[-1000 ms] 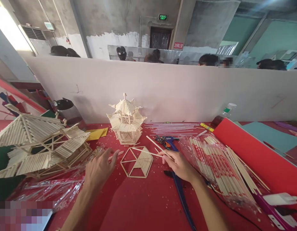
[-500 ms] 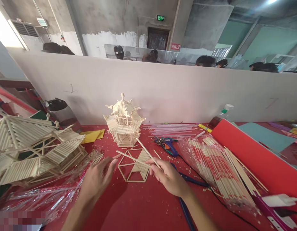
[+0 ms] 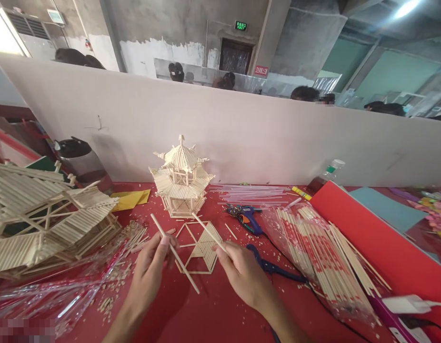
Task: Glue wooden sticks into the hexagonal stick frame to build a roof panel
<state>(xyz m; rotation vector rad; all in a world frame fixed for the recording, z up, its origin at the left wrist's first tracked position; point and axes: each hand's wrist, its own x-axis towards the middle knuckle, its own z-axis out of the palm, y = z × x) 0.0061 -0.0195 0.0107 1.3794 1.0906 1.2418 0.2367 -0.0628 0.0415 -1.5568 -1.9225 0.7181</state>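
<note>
My left hand (image 3: 154,259) pinches a thin wooden stick (image 3: 186,274) that slants down to the right over the red table. Between the fingers of my right hand (image 3: 242,269) is a second wooden stick (image 3: 206,227), its far end pointing up and left. Below both sticks lies a flat hexagonal stick frame (image 3: 201,272), partly filled with side-by-side sticks on its right. Just behind the frame stands a small two-tiered pagoda model (image 3: 181,183) built of sticks.
A larger stick model (image 3: 63,214) fills the left side, with crinkled plastic wrap in front. To the right lie a blue glue gun (image 3: 254,221), a blue-handled tool (image 3: 277,269) and bagged sticks (image 3: 309,243). A white partition (image 3: 242,138) runs behind, with people's heads beyond.
My left hand, empty and open before, has taken one of the two sticks from my right hand. The sticks are now apart, one in each hand.
</note>
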